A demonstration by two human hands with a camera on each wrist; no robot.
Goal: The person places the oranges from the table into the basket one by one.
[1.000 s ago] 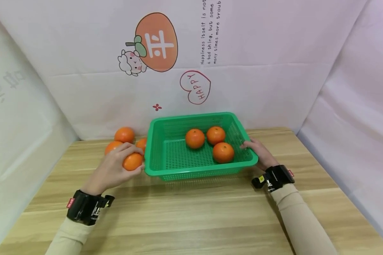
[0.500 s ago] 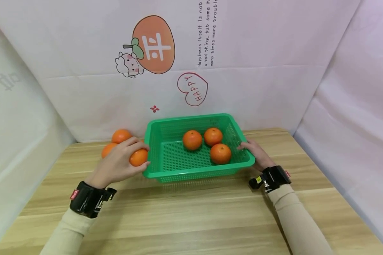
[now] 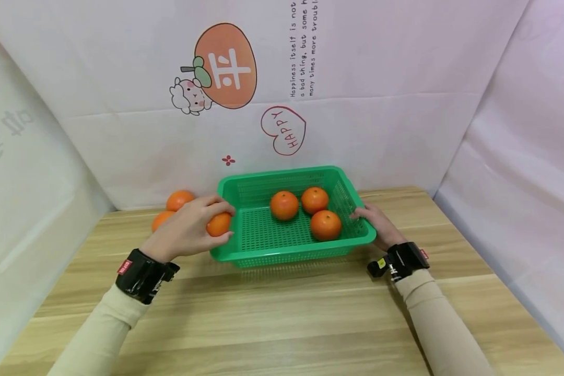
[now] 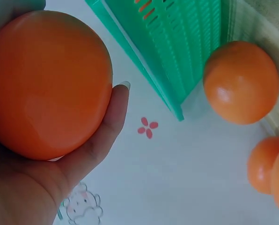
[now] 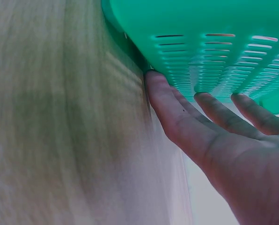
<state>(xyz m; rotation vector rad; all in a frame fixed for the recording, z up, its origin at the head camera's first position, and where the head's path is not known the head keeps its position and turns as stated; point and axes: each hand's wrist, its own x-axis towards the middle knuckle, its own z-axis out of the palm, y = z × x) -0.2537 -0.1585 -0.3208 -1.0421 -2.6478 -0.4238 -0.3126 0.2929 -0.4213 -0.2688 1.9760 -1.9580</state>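
Green plastic mesh forms the basket (image 3: pixel 296 255), which stands on the wood-patterned table (image 3: pixel 272 318) I am watching from afar. On my head view the left hand (image 3: pixel 184 232) grasps an orange fruit (image 3: pixel 219 225), its fingers (image 4: pixel 106 124) curled round the sides, and the fruit is over the basket's left rim. At the basket's right end I see the right hand (image 3: pixel 380 224) holding it, fingertips (image 5: pixel 206 98) against the slotted outer wall.

Inside the basket I count three more: a middle fruit (image 3: pixel 284 206), a rear fruit (image 3: pixel 315 200) toward the back right, and a front fruit (image 3: pixel 326 225) toward the front right. My left wrist view shows three loose ones outside the basket, the nearest fruit (image 4: pixel 242 83) just beside it. Behind the basket is a white cloth (image 3: pixel 380 136) printed with a red heart (image 3: pixel 284 130).
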